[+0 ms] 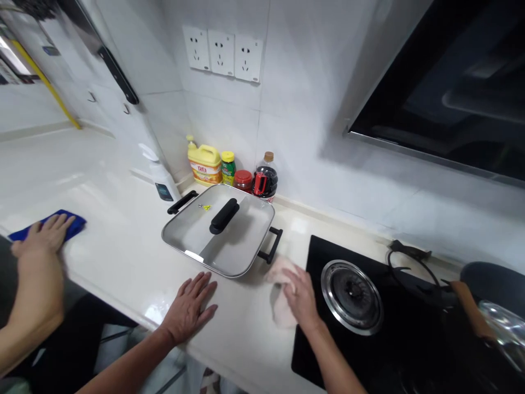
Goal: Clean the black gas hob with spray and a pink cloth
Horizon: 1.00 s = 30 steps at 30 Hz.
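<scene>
Right hand [301, 295] grips a pale cloth [283, 310], long axis running front-to-back.

I face a pale grey tiled wall [303, 93], seams thin and faint. Upper centre: three white sockets [222, 53] in a row. Upper right: glossy black hood [455, 93], metal strip along its lower edge, soft shadow on the tiles beside it. Upper left, small dark hooks [126, 109] on white; farther out, a yellow pipe [47, 85] slanting down. Cream counter [123, 235] across the middle, glare at lower left. Black hob [397, 350] set in, lower right. Floor too dark for me to read.
</scene>
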### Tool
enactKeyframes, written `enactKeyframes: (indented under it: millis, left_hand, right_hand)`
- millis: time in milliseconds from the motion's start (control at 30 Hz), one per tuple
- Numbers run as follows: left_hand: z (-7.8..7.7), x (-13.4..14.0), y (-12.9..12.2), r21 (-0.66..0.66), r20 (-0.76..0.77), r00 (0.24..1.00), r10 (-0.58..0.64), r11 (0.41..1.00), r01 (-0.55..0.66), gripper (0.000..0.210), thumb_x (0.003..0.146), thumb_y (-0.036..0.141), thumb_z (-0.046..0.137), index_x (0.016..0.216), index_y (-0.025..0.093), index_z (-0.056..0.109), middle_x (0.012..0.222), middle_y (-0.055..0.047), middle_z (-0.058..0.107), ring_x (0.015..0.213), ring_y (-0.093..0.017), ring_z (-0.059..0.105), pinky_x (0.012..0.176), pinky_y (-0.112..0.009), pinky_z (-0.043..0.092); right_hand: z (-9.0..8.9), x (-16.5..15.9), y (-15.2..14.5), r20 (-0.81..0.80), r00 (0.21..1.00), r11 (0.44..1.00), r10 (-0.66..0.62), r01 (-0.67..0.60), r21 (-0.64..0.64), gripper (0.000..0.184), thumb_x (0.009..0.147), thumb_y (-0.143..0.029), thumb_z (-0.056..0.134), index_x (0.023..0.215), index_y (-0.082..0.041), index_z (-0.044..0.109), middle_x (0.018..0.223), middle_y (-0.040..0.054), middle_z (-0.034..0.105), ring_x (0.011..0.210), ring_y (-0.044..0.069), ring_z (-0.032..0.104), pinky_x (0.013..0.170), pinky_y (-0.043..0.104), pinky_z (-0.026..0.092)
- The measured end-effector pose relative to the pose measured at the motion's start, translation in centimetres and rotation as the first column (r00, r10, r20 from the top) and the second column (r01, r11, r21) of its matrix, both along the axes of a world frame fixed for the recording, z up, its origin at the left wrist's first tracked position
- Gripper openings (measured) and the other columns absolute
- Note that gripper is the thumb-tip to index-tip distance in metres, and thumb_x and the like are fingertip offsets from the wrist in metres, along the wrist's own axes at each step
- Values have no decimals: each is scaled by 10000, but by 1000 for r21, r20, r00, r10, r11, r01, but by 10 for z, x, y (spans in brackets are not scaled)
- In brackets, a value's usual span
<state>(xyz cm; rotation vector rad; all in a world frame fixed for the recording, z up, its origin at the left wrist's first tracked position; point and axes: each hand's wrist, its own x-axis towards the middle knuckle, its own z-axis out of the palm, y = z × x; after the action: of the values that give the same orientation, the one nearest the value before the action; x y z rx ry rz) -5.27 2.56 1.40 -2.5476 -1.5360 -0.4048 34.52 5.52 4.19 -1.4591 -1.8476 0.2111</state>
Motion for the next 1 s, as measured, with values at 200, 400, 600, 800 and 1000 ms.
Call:
enactKeyframes:
  millis: [200,400,600,800,1000]
  left_hand:
    - [6,3,-3,-38,-28,999,22,999,-23,592,986,608,536,1457,255,604,1565,-135,581,1445,-333,515,1170,-512,386]
    - [9,4,-4,-91,-25,999,22,996,-24,603,989,602,538,1471,243,585,1564,-145,577,1457,-337,504,1188,-518,369]
    - [10,3,-2,-119,-24,999,23,993,-25,599,995,605,515,1466,246,603,1577,-151,564,1466,-350,498,1185,-535,380]
    - [7,2,2,-114,-25,999,24,993,-27,618,1001,614,473,1453,218,614,1599,-165,540,1473,-365,492,1181,-564,396]
    - [1,0,7,-79,-8,1000,29,996,-30,609,998,626,451,1443,244,615,1611,-140,533,1492,-343,478,1180,-547,404]
  right_hand:
    - [40,77,99,244,854,822,-459,513,-247,543,970,-488,482,1439,-262,635,1724,157,209,1497,452,315,1169,678,323]
    - [15,89,143,476,774,629,-418,625,-463,676,1013,-550,368,1630,-272,389,1746,168,199,1591,478,119,1220,713,141]
    - [11,48,91,518,795,763,-316,537,-360,643,1038,-423,366,1630,-173,396,1733,215,249,1597,442,191,1238,640,204]
    - [-3,-7,-69,465,879,911,-105,272,-309,566,1039,-331,415,1596,-253,477,1750,82,288,1624,341,202,1265,558,239]
    - [-14,38,-179,425,900,947,-98,215,-237,521,1008,-276,448,1512,-345,562,1662,20,459,1568,294,336,1212,513,356]
